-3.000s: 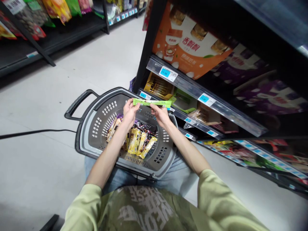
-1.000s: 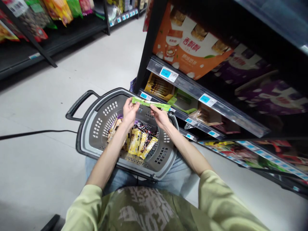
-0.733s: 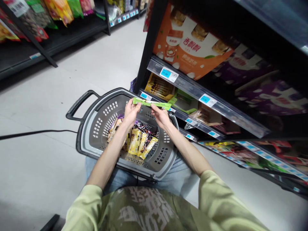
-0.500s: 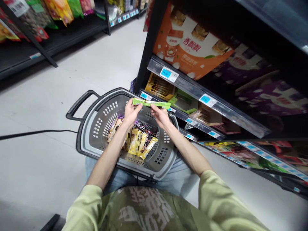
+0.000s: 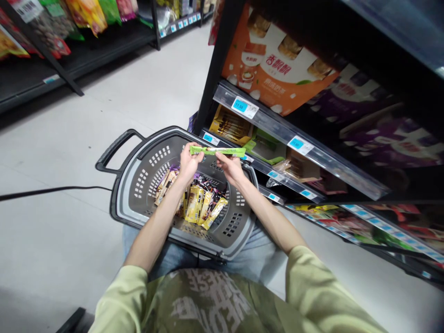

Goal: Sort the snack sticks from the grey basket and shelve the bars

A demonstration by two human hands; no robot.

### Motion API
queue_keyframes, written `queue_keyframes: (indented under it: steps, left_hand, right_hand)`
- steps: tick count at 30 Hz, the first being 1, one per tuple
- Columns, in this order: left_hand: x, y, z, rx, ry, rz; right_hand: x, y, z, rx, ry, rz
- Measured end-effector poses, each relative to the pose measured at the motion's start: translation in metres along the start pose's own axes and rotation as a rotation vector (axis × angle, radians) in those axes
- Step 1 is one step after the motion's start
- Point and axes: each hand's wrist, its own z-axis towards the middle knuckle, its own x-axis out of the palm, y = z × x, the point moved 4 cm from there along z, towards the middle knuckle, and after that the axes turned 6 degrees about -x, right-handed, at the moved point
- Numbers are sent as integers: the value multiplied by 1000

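A slim green stick packet (image 5: 218, 151) is stretched level between my two hands, over the far side of the shopping basket (image 5: 126, 199). My left hand (image 5: 189, 163) pinches its left end, and my right hand (image 5: 231, 166) pinches it toward the right end. Inside the grey basket lie several yellow stick packets (image 5: 194, 203) with brown and purple ones among them; my left forearm hides part of the pile. The basket rests against my knees, its black handle (image 5: 116, 150) sticking out to the left.
Just beyond the basket, a shelf holds an open box of yellow sticks (image 5: 231, 125) and a green box (image 5: 265, 147). Above stands an orange milk-tea carton (image 5: 274, 69) behind a price rail (image 5: 294, 138). Across the aisle floor (image 5: 138, 88), bagged snacks (image 5: 86, 16) fill another shelf.
The green stick packet has dipped slightly and tilted a little in my fingers. Both hands keep their hold, and the basket stays in place.
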Motion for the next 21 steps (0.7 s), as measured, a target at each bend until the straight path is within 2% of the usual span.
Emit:
queue_keyframes:
  steps: [7, 12, 21]
  left_hand:
    - [0, -2, -2, 1, 15, 5]
    - [8, 4, -6, -21, 98, -26]
    - [10, 3, -6, -17, 208, -61]
  right_hand:
    - [1, 1, -2, -10, 21, -76]
    - [5, 2, -6, -97, 95, -154]
    - [2, 0, -4, -99, 26, -130]
